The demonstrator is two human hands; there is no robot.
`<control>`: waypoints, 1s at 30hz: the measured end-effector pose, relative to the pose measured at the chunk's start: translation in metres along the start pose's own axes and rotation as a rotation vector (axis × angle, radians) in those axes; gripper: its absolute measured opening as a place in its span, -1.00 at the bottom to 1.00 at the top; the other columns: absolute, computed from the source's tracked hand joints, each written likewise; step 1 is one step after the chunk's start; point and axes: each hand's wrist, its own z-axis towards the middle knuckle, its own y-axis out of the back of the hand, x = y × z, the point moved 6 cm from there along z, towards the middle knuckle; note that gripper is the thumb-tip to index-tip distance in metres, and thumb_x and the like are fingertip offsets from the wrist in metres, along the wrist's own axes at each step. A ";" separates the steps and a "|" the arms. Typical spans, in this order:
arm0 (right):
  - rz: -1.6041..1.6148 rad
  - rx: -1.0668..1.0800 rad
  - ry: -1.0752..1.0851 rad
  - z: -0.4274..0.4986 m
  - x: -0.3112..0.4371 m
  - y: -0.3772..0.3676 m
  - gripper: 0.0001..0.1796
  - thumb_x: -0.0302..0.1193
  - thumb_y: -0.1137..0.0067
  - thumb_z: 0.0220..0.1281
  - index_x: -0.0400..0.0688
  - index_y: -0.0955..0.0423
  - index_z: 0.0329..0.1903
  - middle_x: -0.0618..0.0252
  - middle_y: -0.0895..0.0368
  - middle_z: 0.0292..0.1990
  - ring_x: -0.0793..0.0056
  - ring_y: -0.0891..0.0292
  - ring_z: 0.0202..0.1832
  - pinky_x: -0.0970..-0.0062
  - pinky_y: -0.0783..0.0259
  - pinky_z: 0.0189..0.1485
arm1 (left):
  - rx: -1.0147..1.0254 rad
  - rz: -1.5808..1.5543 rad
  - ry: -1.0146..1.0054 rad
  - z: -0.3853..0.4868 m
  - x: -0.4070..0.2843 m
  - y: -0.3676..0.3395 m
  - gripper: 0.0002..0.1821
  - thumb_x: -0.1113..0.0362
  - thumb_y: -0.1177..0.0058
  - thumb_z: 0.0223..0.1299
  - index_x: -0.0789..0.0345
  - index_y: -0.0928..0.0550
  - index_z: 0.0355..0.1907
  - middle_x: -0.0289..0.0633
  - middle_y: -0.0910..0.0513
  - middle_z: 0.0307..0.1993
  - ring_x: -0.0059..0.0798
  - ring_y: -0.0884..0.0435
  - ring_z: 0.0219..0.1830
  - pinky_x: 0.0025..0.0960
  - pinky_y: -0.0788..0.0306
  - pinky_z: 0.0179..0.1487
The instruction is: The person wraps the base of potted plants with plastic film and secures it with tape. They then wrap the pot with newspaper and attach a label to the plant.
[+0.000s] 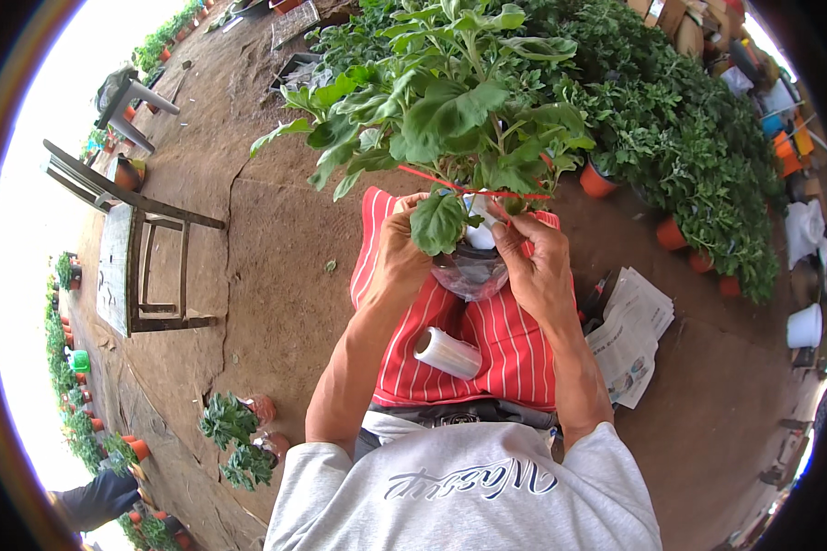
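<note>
A leafy potted plant [455, 117] stands before me at my knees, its dark-rimmed pot [470, 272] wrapped in clear plastic. A thin red tie [448, 182] runs across the lower stems, above a white piece [480, 224] at the pot's top. My right hand [534, 258] pinches near the tie's lower part with thumb and forefinger; exactly what it grips is hard to tell. At the pot's left side, my left hand [403, 244] has curled fingers, partly hidden by a leaf. A roll of clear plastic film [448, 353] lies on the red striped cloth [524, 344] over my lap.
Newspapers [634, 337] lie on the ground at my right, beside a dark tool with red parts [595, 296]. Many potted plants [675, 151] crowd the upper right. A wooden chair [134, 268] stands at the left, with small potted plants [238, 441] at lower left. A person's leg [100, 499] shows at the left edge.
</note>
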 end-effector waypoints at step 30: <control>0.026 0.071 -0.263 0.004 -0.011 -0.011 -0.85 -0.50 -0.41 0.19 -0.35 -0.78 -0.25 0.23 -0.76 -0.52 0.66 -0.59 -0.50 0.51 -0.46 -0.40 | -0.209 0.921 -0.784 -0.059 -0.016 -0.038 -0.72 0.65 -0.35 0.11 0.36 -0.71 -0.12 -0.11 -0.68 -0.26 -0.21 -0.66 -0.24 -0.19 -0.54 -0.17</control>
